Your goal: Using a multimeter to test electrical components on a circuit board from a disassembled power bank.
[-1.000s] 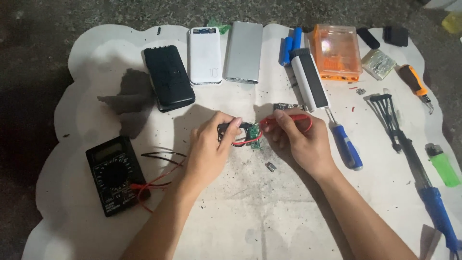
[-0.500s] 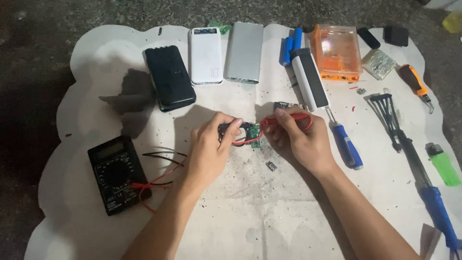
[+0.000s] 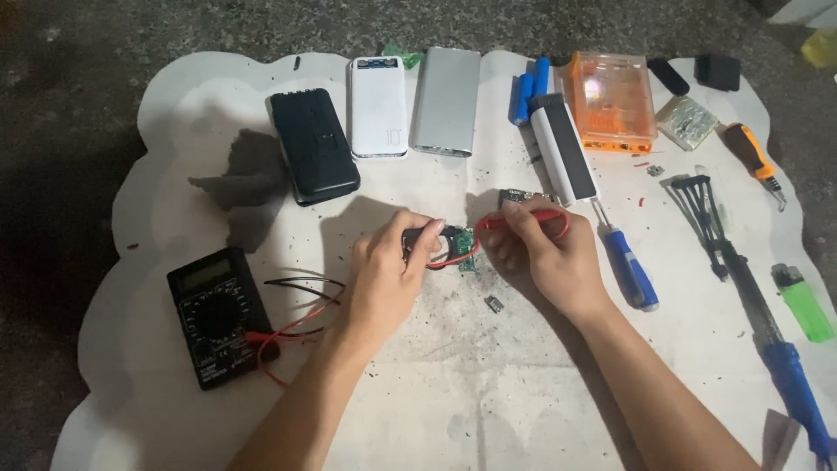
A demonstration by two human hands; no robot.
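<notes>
My left hand (image 3: 388, 277) pinches a black test probe (image 3: 417, 241) whose tip rests on a small green circuit board (image 3: 464, 252) lying on the white mat (image 3: 488, 384). My right hand (image 3: 545, 257) grips a red test probe (image 3: 523, 218), its tip also pointing down at the board. Red and black leads (image 3: 296, 305) trail left to a black multimeter (image 3: 218, 314) near the mat's left edge.
Along the far side lie a black power bank (image 3: 312, 144), a white one (image 3: 377, 106), a silver one (image 3: 445, 100), blue cells (image 3: 528, 87) and an orange box (image 3: 609, 100). A blue screwdriver (image 3: 626, 262), soldering iron (image 3: 767, 331) and green lighter (image 3: 802, 301) lie on the right.
</notes>
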